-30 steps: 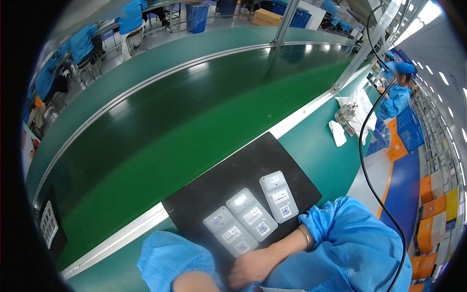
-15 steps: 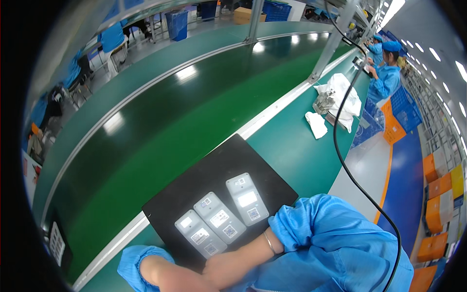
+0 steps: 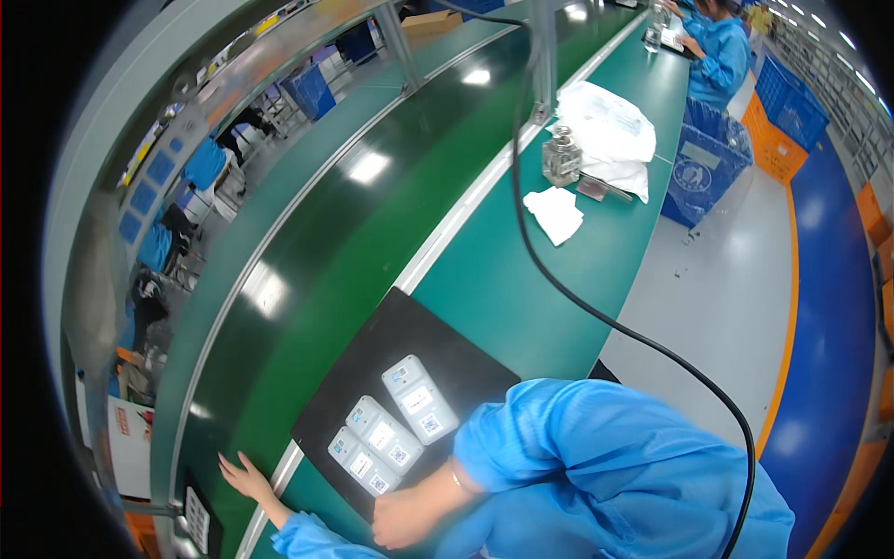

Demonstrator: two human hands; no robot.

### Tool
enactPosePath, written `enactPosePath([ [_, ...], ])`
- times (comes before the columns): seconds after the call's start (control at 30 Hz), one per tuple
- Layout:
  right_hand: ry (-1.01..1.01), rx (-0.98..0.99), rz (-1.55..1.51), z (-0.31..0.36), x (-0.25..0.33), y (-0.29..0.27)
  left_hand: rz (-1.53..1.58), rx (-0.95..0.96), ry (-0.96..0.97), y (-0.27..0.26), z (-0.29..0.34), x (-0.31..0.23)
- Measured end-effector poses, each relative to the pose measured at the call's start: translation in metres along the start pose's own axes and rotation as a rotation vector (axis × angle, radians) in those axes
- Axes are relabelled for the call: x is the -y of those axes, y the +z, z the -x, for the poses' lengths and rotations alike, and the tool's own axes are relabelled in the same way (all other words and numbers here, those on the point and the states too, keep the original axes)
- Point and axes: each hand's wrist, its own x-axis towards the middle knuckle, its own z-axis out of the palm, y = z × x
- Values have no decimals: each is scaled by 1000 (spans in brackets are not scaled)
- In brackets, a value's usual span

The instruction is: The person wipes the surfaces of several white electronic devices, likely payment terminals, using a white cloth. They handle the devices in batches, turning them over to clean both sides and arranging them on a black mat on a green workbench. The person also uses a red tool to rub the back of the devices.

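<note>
Three pale grey handheld devices (image 3: pixel 419 399) lie flat on a black mat (image 3: pixel 349 377) on the green table (image 3: pixel 466 289), beside a conveyor belt (image 3: pixel 354 252). The mat presumably guards them against scratches; their labels (image 3: pixel 382 434) face up, probably for easy reading. Long axes run roughly parallel, upper left to lower right — square codes (image 3: pixel 429 425) at the ends nearer the person, opposite ends toward the belt. Two devices lie side by side; the third, at right, is slightly apart. Left hand (image 3: pixel 247 477): fingers spread over the belt, near a white-panelled piece (image 3: pixel 197 520). Right hand (image 3: pixel 402 517): fingers curled beside the nearest device — whether around anything, one cannot tell.
</note>
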Motion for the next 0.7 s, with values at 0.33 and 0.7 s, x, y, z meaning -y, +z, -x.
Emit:
enactPosePath([
  [0.33,-202,-96,102,6,-21,21,-236,261,-375,-136,135,-54],
  [0.7,-226,-405,55,-15,-15,4,-388,441,-457,-213,216,-99],
])
